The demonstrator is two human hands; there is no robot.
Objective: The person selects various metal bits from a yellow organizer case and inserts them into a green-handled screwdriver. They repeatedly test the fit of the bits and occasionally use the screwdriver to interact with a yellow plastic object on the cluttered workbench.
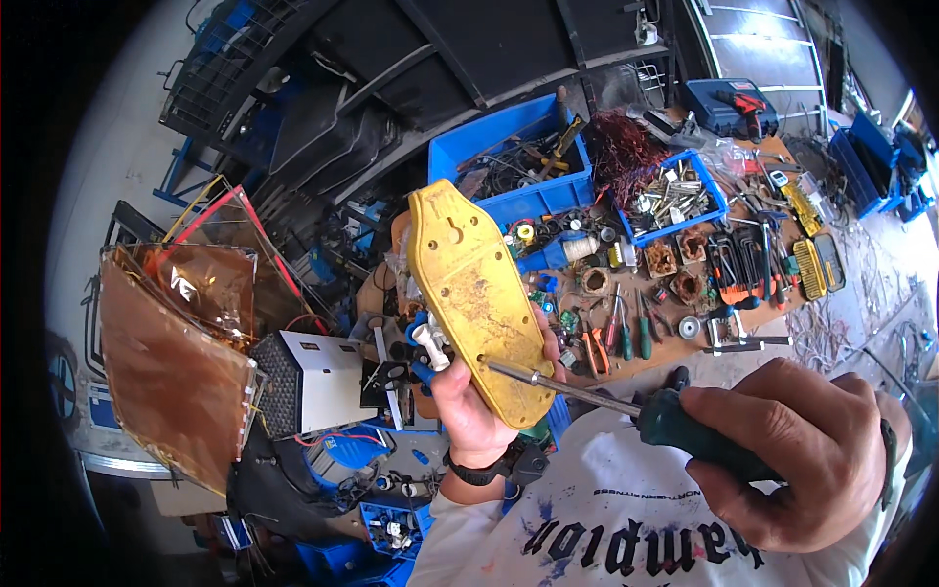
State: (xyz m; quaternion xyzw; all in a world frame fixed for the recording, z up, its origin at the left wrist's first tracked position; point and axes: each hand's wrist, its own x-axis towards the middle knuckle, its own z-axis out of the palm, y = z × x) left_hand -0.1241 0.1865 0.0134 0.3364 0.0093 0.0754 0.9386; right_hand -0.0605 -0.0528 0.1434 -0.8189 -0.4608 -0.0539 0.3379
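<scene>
Screwdriver [592,396] tip at a hole in a yellow casing [489,313]

The right grip [802,455] is closed around the screwdriver's dark green handle, the metal shaft pointing left. The left grip [469,416] is curled behind the casing's lower part, thumb along one edge and fingertips showing at the other. The casing is held up and tilted, between the person's body and the tabletop [646,364]; the screwdriver's tip meets a hole near its left edge.

Beyond, orange-handled pliers [595,350] lie on the tabletop. Farther back are a blue tray [675,231] of metal fasteners, a blue crate [538,208] holding tools and cables, a tangle of dark red wire [626,152], and a red-and-black drill [749,112] by a blue case [706,103].
</scene>
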